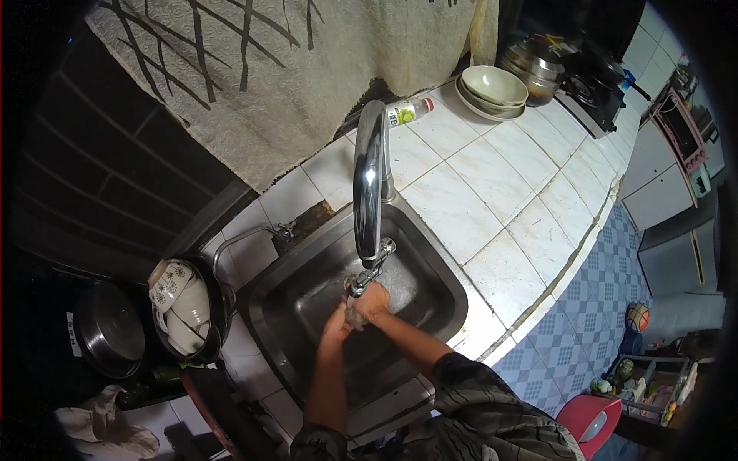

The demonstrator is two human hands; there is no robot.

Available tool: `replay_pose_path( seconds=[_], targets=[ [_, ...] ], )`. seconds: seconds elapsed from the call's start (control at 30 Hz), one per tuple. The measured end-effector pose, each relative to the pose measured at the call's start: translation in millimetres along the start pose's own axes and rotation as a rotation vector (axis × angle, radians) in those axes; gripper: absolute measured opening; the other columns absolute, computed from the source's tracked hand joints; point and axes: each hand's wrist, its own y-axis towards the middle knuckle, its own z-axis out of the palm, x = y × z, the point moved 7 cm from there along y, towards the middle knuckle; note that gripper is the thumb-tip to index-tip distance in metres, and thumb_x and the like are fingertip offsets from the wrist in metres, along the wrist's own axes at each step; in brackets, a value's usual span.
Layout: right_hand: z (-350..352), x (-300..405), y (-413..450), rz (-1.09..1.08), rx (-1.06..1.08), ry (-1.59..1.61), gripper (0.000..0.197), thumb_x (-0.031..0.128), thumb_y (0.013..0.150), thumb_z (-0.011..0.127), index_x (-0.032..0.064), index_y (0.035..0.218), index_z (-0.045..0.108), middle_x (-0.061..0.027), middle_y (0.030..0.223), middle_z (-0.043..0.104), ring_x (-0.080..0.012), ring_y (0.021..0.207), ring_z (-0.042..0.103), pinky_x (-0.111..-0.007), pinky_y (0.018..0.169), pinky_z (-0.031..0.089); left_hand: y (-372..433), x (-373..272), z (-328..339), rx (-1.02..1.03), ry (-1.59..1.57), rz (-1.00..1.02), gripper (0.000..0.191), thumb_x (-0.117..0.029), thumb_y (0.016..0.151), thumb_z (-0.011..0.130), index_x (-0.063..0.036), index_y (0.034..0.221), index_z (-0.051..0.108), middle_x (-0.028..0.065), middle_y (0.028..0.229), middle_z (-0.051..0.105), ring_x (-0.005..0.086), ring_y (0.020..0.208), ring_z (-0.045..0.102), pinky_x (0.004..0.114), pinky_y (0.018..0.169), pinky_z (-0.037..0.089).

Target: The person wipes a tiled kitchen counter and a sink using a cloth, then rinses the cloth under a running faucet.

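Note:
Both of my hands are low in the stainless steel sink [308,271], under the chrome faucet [369,190]. Between them is a small, pale, wet-looking item [354,317], partly covered by the fingers and the faucet's end; its kind is unclear. My left hand [336,324] holds it from the left, its fingertips hidden. Curled like a fist, my right hand [375,301] grips it from the other side. A jointed chrome spout attachment [369,276] hangs directly over the hands. Water glistens on the basin floor.
Left of the sink, a dark pot [216,328] holds stacked bowls [190,299], near a metal pan [109,331]. A plastic bottle [406,111] lies behind the faucet. Stacked dishes [493,92], a steamer pot [531,69] and a gas stove [591,95] occupy the far right counter.

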Motion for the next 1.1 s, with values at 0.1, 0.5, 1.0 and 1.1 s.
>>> replay_pose_path(
  seconds=[0.1,0.5,1.0,1.1],
  targets=[
    [17.4,13.6,-16.8,-0.028,0.061,-0.018,0.048,0.04,0.073,0.057,0.0059,0.107,0.054,-0.0203,0.087,0.063,-0.0364,0.086,0.06,-0.044,0.076,0.047,-26.0,-14.1,-3.9,-0.386,0.088,0.125,0.057,-0.06,0.084,0.037,-0.0115,0.111,0.051,0.0054,0.111,0.054,0.018,0.098,0.052,0.037,0.082,0.044],
    [-6.9,31.5,-26.6,0.025,-0.104,0.018,0.035,0.037,0.07,0.059,0.0037,0.079,0.063,-0.0192,0.079,0.063,-0.0352,0.075,0.062,-0.043,0.068,0.049,-18.3,-6.0,21.6,0.13,-0.247,0.057,0.053,-0.049,0.081,0.054,-0.0097,0.116,0.049,0.0054,0.109,0.054,0.019,0.094,0.054,0.034,0.076,0.046],
    [-56.0,-73.5,20.1,0.466,-0.054,0.264,0.064,0.053,0.076,0.052,-0.0051,0.102,0.058,-0.0268,0.104,0.057,-0.0372,0.104,0.053,-0.038,0.087,0.042,-126.6,-77.4,-53.7,-0.717,-0.039,0.763,0.052,0.008,0.072,0.054,-0.0099,0.12,0.045,0.012,0.112,0.05,0.0241,0.1,0.051,0.034,0.083,0.046],
    [-68.9,-72.3,13.0,0.397,-0.012,-0.039,0.059,0.047,0.077,0.054,0.0006,0.115,0.051,-0.0241,0.114,0.052,-0.0347,0.112,0.047,-0.037,0.091,0.04,-147.5,-94.0,-3.0,-0.603,-0.102,0.789,0.049,0.009,0.073,0.052,-0.0057,0.12,0.046,0.0119,0.111,0.051,0.0231,0.1,0.051,0.033,0.087,0.043]
  ],
)
